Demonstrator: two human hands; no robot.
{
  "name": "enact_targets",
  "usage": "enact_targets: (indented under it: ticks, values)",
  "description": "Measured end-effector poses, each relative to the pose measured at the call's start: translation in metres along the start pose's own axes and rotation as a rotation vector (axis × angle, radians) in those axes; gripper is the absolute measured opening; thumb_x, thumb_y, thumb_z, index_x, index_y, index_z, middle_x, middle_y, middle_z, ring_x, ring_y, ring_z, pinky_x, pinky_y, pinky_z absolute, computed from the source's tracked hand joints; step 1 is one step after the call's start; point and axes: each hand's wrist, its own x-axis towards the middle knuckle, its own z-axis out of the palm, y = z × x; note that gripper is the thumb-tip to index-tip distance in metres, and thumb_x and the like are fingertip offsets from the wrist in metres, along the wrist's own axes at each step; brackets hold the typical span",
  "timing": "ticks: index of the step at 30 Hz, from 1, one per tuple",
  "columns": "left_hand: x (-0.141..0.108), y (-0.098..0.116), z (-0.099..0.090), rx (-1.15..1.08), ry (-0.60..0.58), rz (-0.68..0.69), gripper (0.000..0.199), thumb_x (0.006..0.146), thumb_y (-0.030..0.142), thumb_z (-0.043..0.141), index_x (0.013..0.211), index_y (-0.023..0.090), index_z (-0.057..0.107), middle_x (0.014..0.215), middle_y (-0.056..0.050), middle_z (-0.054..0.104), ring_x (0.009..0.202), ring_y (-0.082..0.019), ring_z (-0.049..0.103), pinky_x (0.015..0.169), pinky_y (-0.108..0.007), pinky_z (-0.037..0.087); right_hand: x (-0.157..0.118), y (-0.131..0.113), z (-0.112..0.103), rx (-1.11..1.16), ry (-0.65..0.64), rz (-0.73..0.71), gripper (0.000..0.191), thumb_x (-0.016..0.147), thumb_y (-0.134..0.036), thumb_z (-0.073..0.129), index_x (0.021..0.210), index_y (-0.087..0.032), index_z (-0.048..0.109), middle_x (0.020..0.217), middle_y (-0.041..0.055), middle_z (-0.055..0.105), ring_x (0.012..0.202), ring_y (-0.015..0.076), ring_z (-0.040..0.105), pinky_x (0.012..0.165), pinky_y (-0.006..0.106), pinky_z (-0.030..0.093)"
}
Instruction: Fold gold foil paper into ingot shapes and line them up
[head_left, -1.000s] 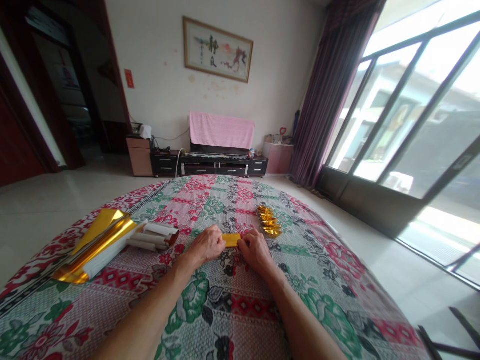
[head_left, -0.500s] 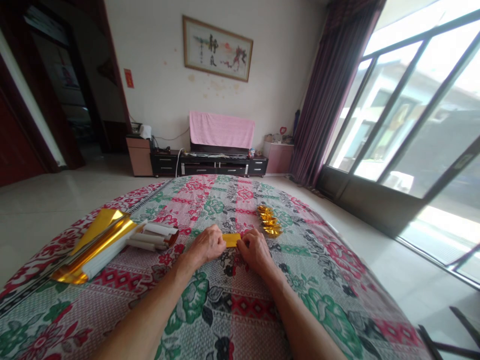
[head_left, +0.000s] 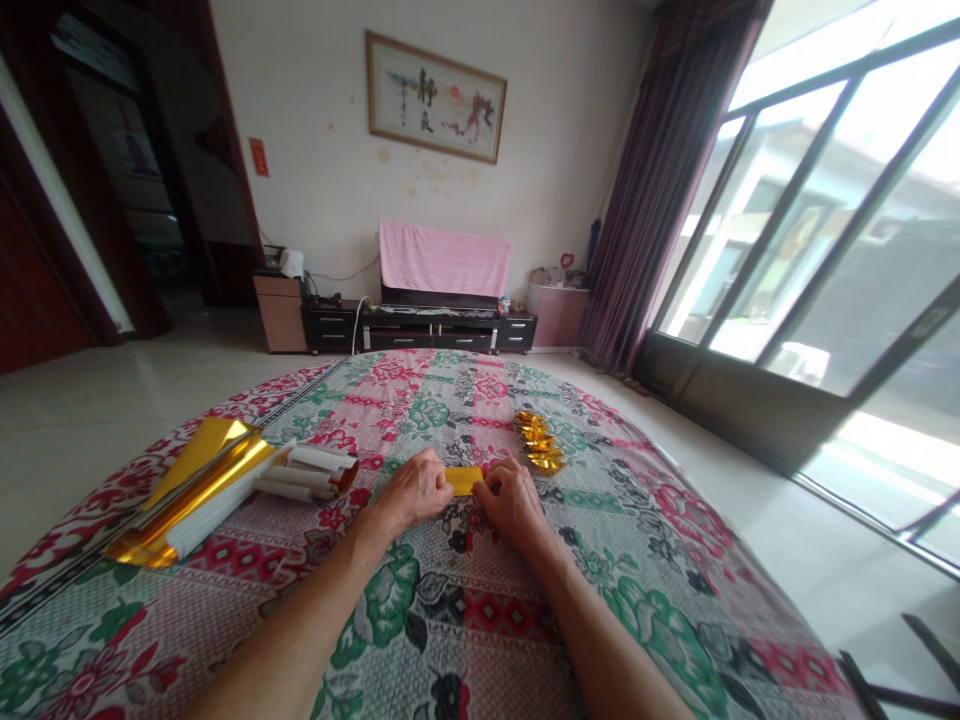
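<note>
A small strip of yellow-gold paper (head_left: pixel 463 481) stretches between my two hands, just above or on the flowered tablecloth (head_left: pixel 427 412). My left hand (head_left: pixel 420 488) is closed on the strip's left end. The right end is pinched by my right hand (head_left: pixel 511 500), its fingers curled. Beyond my right hand lies a row of folded shiny gold pieces (head_left: pixel 540 443). Gold foil sheets (head_left: pixel 202 480), partly rolled, rest at the left, with several white-backed paper rolls (head_left: pixel 307 472) beside them. My fingertips partly hide the strip's ends.
The cloth covers a large rounded table. Behind it stand a low black cabinet (head_left: pixel 442 330) and a screen under a pink cloth (head_left: pixel 444 260). A dark metal-legged item (head_left: pixel 900 690) is at the lower right, on the floor beside the table.
</note>
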Motion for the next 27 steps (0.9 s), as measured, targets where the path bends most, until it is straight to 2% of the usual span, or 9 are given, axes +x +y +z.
enact_targets:
  ticks: [13, 20, 27]
  values:
    - [-0.0012, 0.0024, -0.0029, -0.020, -0.009, -0.028, 0.018, 0.072, 0.020, 0.048, 0.056, 0.015, 0.055, 0.069, -0.004, 0.054, 0.063, -0.012, 0.051, 0.063, -0.023, 0.040, 0.0007, -0.0007, -0.0007, 0.001, -0.003, -0.018, 0.019, 0.070, -0.017, 0.056, 0.051, -0.016, 0.053, 0.067, 0.0022, 0.058, 0.071, 0.0131, 0.052, 0.072, 0.025, 0.035]
    - [-0.0023, -0.0006, -0.0015, -0.104, 0.016, -0.037, 0.012, 0.070, 0.018, 0.050, 0.061, 0.016, 0.057, 0.070, -0.003, 0.053, 0.064, -0.012, 0.051, 0.064, -0.023, 0.040, 0.0003, 0.0019, 0.0008, -0.004, -0.001, -0.028, 0.018, 0.072, -0.019, 0.056, 0.054, -0.017, 0.053, 0.070, 0.0022, 0.058, 0.071, 0.0129, 0.051, 0.072, 0.024, 0.036]
    - [-0.0032, -0.0056, -0.0011, -0.193, -0.006, -0.024, 0.010, 0.071, 0.019, 0.051, 0.067, 0.016, 0.059, 0.074, -0.002, 0.053, 0.066, -0.012, 0.052, 0.064, -0.023, 0.040, 0.0006, -0.0007, -0.0007, -0.012, -0.030, -0.010, 0.018, 0.072, -0.017, 0.057, 0.054, -0.017, 0.052, 0.069, 0.0019, 0.058, 0.072, 0.0134, 0.051, 0.073, 0.025, 0.035]
